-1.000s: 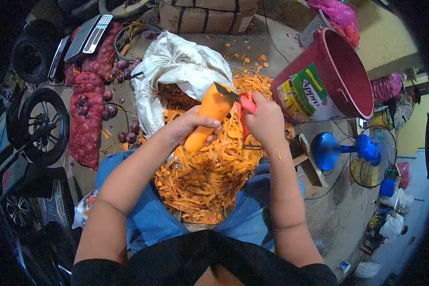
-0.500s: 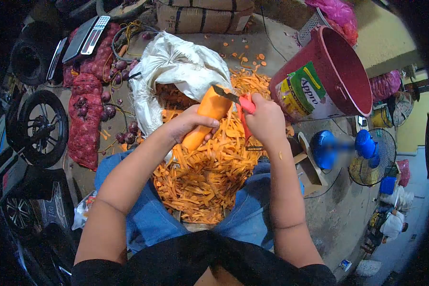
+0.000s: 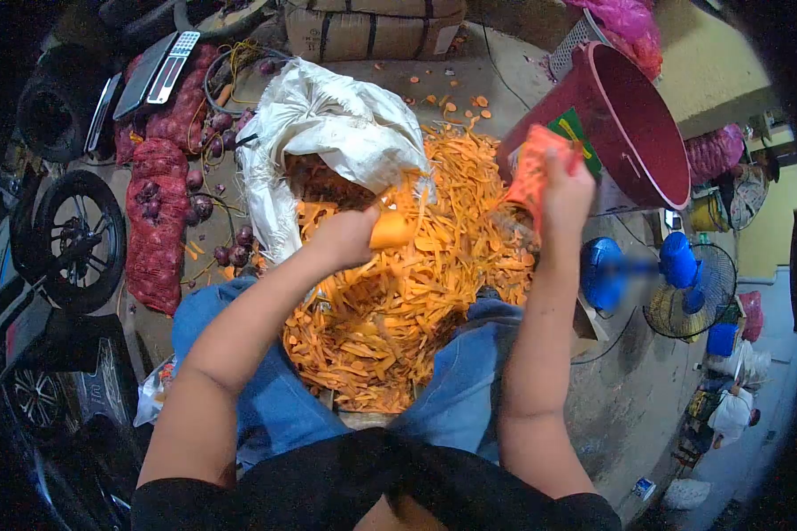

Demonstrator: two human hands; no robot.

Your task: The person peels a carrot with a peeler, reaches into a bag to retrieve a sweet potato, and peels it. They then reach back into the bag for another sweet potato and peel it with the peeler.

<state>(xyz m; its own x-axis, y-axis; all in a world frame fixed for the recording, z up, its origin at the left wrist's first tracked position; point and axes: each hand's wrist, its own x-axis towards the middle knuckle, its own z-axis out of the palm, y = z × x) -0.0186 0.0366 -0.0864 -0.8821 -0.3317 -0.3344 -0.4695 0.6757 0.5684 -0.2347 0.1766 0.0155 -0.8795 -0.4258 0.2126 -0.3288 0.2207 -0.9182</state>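
My left hand [image 3: 345, 239] is closed around a thick peeled carrot [image 3: 392, 229], held above a heap of orange carrot peelings [image 3: 363, 341] between my knees. Off to the right, my right hand [image 3: 567, 196] grips a red-handled peeler [image 3: 531, 173], smeared by motion, its blade hard to make out. The peeler is apart from the carrot and in front of a dark red bucket [image 3: 558, 102]. A white woven sack [image 3: 336, 102] lies with its mouth open beyond my left hand, some peelings at its opening.
Red net bags of onions [image 3: 157, 239], loose onions and a scale [image 3: 157, 75] lie at left beside a wheel [image 3: 71, 239]. A strapped bale [image 3: 376, 31] stands at the back. To the right are a fan [image 3: 691, 288] and, farther off, a person [image 3: 731, 416].
My right hand has swung right with the peeler, away from the carrot toward the bucket. My left hand has shifted slightly left, and the carrot has turned from upright-slanting to nearly sideways.
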